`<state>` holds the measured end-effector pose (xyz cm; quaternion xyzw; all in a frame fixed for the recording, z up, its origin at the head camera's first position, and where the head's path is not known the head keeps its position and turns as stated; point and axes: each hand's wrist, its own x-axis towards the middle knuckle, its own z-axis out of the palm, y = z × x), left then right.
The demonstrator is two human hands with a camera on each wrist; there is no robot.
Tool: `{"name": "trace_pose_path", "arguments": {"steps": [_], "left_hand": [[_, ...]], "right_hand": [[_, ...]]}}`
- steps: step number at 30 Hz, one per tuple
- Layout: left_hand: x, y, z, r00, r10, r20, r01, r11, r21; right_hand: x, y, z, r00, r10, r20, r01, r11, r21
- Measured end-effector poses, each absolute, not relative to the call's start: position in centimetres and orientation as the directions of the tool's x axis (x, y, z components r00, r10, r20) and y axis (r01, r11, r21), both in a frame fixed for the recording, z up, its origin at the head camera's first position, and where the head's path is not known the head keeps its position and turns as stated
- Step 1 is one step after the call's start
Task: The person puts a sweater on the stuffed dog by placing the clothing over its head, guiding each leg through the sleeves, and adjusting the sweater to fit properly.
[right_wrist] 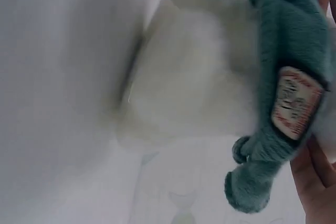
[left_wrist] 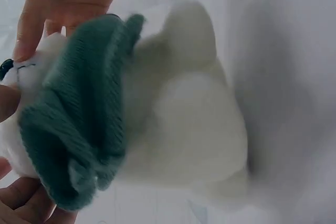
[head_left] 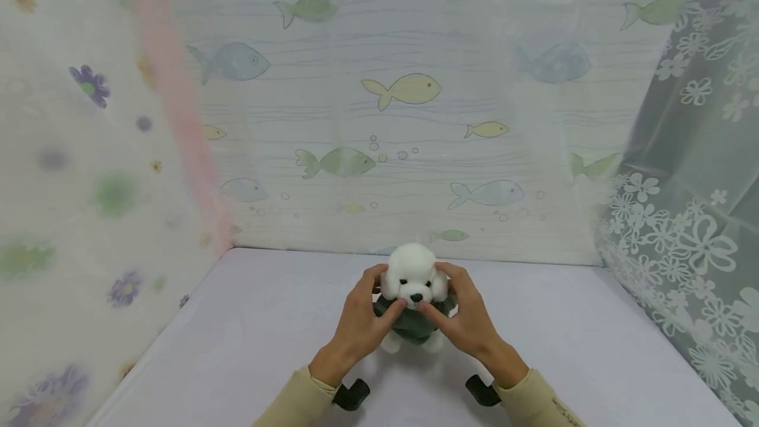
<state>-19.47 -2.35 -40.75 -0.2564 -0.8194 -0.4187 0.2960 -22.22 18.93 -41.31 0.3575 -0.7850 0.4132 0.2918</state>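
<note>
White plush: one toy dog (head_left: pixel 412 282), fluffy, black eyes and nose, wearing a green knitted sweater (head_left: pixel 413 323); it stands on the pale table (head_left: pixel 249 335) near the fish-patterned backdrop (head_left: pixel 403 104).
Left hand (head_left: pixel 358 325): fingers curled round the dog's head and sweater.
Right hand (head_left: pixel 465 318): clasps the other side likewise.
Label: one patch (right_wrist: pixel 294 102) on the sweater, lettering unreadable.
Hidden: dog's legs mostly covered by both hands; wrist views blurred.
Count: one dog, two hands.

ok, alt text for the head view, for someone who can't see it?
Two hands hold a white plush dog in a green sweater upright on a pale table: left hand and right hand grip its sides, fingers at its head. Fish-print cloth hangs behind.
</note>
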Motion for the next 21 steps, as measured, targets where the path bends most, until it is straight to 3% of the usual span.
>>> {"name": "trace_pose_path", "arguments": {"steps": [5,13,21], "left_hand": [[-19.38,-2.5,-40.03,-0.665,0.201,0.719,0.699,0.506,0.505],[-19.29,-2.79,-40.05,-0.71,0.253,0.657,0.667,0.538,0.514],[-19.16,-2.71,-40.08,-0.713,0.277,0.645,0.671,0.536,0.512]], "right_hand": [[-22.13,18.93,-40.53,-0.556,-0.255,0.791,-0.805,0.402,-0.436],[-22.19,19.17,-40.51,-0.539,-0.174,0.824,-0.775,0.487,-0.404],[-22.0,19.01,-40.47,-0.506,-0.17,0.846,-0.813,0.421,-0.402]]}}
